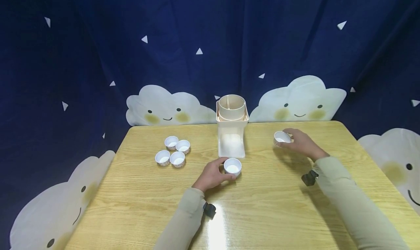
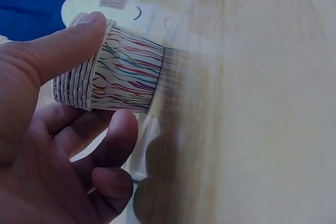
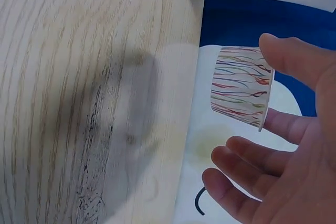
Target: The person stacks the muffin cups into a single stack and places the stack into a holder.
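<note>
And left of centre, four paper baking cups (image 1: pixel 177 162) sit upright in a close cluster on the tabletop (image 1: pixel 137 199). Into the lower middle now: the left hand (image 1: pixel 212 175), half closed, grips a nested stack of cups (image 2: pixel 127 72), thumb across the rims, fingers bent round the far side. A light hold looks best here; squeeze and the paper could buckle or the layers jam. Whether the stack's base touches the tabletop, I can't tell. Just behind it, at centre, stands a cream stand (image 1: pixel 231 146) with a round bin on top. And over at right of centre, the right hand (image 1: pixel 303 144) has a single cup (image 3: pixel 241 87) pinched by the rim, thumb opposite finger, other fingers loosely bent. It's clear of the tabletop, so lowering it base first, level, and letting go gently should keep it from tipping. Now the looks: on the left, plain white insides; in the middle, stacked pale rims above wavy multicoloured lines; on the right, the same streaky print on a tapered wall.
</note>
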Demonstrator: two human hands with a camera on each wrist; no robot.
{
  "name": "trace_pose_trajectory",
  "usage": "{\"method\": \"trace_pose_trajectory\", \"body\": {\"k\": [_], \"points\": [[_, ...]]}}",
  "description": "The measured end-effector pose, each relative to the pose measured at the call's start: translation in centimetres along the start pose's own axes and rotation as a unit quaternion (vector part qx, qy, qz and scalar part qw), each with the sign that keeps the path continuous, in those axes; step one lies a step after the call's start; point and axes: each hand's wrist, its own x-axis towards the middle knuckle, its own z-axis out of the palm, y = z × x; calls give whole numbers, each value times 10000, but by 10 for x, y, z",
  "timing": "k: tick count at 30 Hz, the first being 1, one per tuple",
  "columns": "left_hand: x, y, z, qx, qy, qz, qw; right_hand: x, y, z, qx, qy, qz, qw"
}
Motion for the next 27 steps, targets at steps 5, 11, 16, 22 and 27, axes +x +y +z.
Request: {"method": "trace_pose_trajectory", "body": {"k": [5,11,16,22,27], "points": [[0,1,0,16,-23,-12,10000,-2,-6,6,-16,-8,-42,10000],[0,1,0,86,9,21,10000,-4,-22,13,15,100,-486,9988],[0,0,0,77,-24,32,10000,-8,-39,16,-74,177,-781,9968],[0,0,0,47,-17,18,10000,-14,-55,20,-45,198,-888,9958],[0,-1,0,2,-24,18,10000,-16,-63,22,-49,110,-879,9961]]}}
